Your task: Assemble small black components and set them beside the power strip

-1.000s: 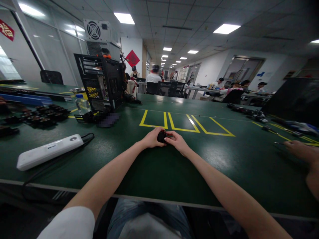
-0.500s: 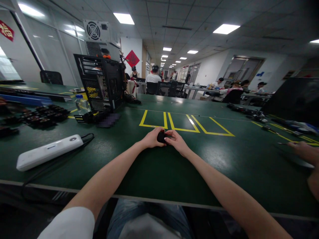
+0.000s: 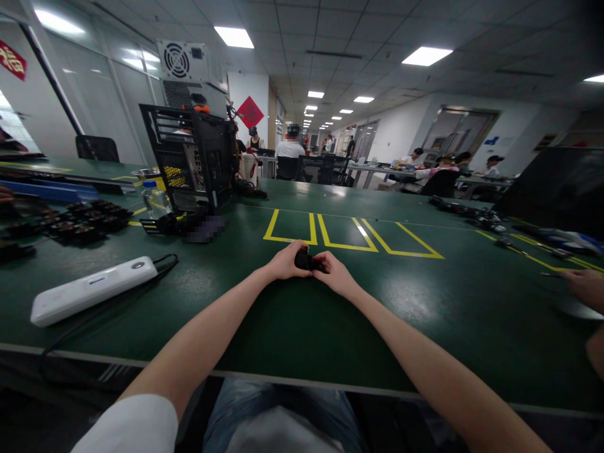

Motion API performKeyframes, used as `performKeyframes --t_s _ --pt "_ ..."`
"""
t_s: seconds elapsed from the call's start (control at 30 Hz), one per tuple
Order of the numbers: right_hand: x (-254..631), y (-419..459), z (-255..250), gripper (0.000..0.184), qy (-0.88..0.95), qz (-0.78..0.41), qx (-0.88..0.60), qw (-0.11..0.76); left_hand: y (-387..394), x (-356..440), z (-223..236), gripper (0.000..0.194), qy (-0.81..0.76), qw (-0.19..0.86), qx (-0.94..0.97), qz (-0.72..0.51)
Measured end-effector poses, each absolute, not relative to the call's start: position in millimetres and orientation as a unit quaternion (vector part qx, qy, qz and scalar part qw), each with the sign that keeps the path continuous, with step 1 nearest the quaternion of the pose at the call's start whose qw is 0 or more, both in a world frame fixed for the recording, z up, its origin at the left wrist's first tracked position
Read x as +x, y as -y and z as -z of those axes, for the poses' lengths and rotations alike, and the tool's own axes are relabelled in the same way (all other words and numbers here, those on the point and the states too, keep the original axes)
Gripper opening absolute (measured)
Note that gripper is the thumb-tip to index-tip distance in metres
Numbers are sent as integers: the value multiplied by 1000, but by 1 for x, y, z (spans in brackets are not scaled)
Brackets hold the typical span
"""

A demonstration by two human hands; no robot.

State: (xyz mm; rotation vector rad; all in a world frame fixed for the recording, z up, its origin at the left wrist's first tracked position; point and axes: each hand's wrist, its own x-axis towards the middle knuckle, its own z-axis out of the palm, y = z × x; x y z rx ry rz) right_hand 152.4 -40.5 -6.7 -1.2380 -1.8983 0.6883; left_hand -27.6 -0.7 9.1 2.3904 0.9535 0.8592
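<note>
Over the middle of the green table (image 3: 283,333), my left hand (image 3: 284,261) is closed around a small rounded black part (image 3: 302,259). From the other side, the fingers of my right hand (image 3: 336,275) pinch the right end of this dark piece. Whether that end is a separate piece or one with the rest, I cannot tell. Fingers hide much of it, and its exact kind does not show. Just beyond both hands lie yellow tape outlines (image 3: 346,246) on the tabletop.
At left are a white elongated device (image 3: 94,290) with a black cable, a pile of black parts (image 3: 78,220), a clear bottle (image 3: 155,200) and an open black computer case (image 3: 198,157). Tools (image 3: 491,219) lie at right, near another person's hand (image 3: 585,286).
My right hand has shifted slightly down, and its fingers are more curled. More of the black part's right side shows between my hands. The other person's hand has moved a little right.
</note>
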Motion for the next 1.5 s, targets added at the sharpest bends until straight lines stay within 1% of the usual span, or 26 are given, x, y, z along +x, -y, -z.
performKeyframes --t_s 0.1,0.17,0.43,0.53,0.6,0.67,0.73,0.83,0.97,1.07,1.2,1.37,1.5 --pt "154 45 2 33 773 -216 -495 331 -4 -31 -9 63 -372 271 847 -264" --pt "155 47 0 35 780 -207 -503 310 -7 -33 -8 65 -379 294 842 -247" --pt "162 43 1 39 782 -195 -517 288 -7 -32 -1 65 -390 281 836 -263" --pt "165 47 -4 46 792 -191 -510 275 -2 -32 -3 64 -393 258 844 -260" --pt "167 52 -9 53 803 -197 -498 262 5 -31 -9 67 -376 222 865 -247" --pt "168 57 -17 61 809 -221 -484 250 13 -29 -17 72 -336 173 898 -227" --pt "169 63 -25 66 814 -254 -463 242 22 -25 -25 74 -285 133 928 -198" --pt "170 70 -35 76 810 -287 -447 248 34 -17 -34 67 -229 101 956 -152" --pt "171 74 -41 86 792 -324 -452 253 46 -12 -37 60 -216 74 964 -135" --pt "168 78 -44 85 776 -366 -443 262 58 -16 -37 51 -236 86 958 -142" --pt "156 90 -48 79 779 -418 -405 232 79 -30 -35 44 -258 147 942 -158" --pt "133 107 -50 74 798 -433 -364 210 109 -59 -37 41 -284 206 921 -167" --pt "129 108 -48 63 805 -413 -365 220 126 -98 -36 37 -365 208 888 -186"
